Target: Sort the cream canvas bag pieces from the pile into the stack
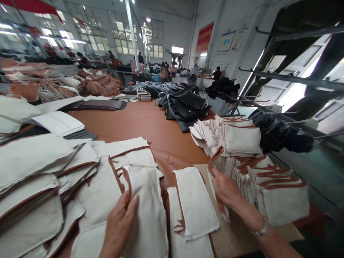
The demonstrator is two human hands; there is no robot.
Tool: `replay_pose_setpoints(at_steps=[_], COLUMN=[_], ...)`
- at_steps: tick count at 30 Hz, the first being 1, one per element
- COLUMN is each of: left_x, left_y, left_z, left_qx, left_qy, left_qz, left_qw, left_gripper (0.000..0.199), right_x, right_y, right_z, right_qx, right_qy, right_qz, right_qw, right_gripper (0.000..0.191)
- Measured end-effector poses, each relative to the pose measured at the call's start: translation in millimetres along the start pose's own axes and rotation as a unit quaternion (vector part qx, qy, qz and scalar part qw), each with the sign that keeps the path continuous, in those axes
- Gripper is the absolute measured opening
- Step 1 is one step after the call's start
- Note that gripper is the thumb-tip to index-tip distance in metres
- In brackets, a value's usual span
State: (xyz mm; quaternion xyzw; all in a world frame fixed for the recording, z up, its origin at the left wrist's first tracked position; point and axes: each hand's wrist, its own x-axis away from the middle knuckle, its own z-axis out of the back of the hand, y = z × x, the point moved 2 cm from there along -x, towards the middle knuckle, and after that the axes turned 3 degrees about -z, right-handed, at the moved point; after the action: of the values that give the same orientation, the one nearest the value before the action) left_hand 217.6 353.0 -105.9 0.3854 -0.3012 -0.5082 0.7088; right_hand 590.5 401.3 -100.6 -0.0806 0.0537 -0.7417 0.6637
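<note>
While both hands (120,218) (228,190) grip, canvas pieces (146,200) lie flat.

I count two bare hands: my left hand (120,224) and my right hand (228,191). Near the middle lie two flat cream canvas panels with brown edging (196,204). On the right I see two stacks of cream brown-trimmed pouches (271,190), too many to count singly. One heap of black leather bags (186,107) sits far off.
</note>
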Motion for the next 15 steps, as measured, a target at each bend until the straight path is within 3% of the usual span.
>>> replay_pose_setpoints(at_steps=[2,4,8,11,15], left_x=[2,8,20,20,12], left_y=[7,7,-6,-15,-1], left_z=[24.0,34.3,35.6,36.7,22.8], left_qx=[-0.052,-0.082,-0.106,-0.09,0.021], left_qy=[0.03,0.049,0.042,0.02,-0.043], left_qz=[0.013,0.032,0.068,0.075,0.038], left_qw=[0.998,0.995,0.991,0.993,0.998], left_gripper=[0.047,0.05,0.054,0.055,0.052], right_x=[-4,-3,2,-3,-30], right_y=[-35,-68,-102,-99,-79], right_z=[-25,-63,-129,-147,-137], right_qx=[0.032,0.032,0.025,0.02,-0.003], right_qy=[-0.02,-0.05,-0.088,-0.111,-0.159], right_qz=[0.031,0.058,0.075,0.071,0.061], right_qw=[0.999,0.997,0.993,0.991,0.985], right_gripper=[0.027,0.021,0.056,0.049,0.037])
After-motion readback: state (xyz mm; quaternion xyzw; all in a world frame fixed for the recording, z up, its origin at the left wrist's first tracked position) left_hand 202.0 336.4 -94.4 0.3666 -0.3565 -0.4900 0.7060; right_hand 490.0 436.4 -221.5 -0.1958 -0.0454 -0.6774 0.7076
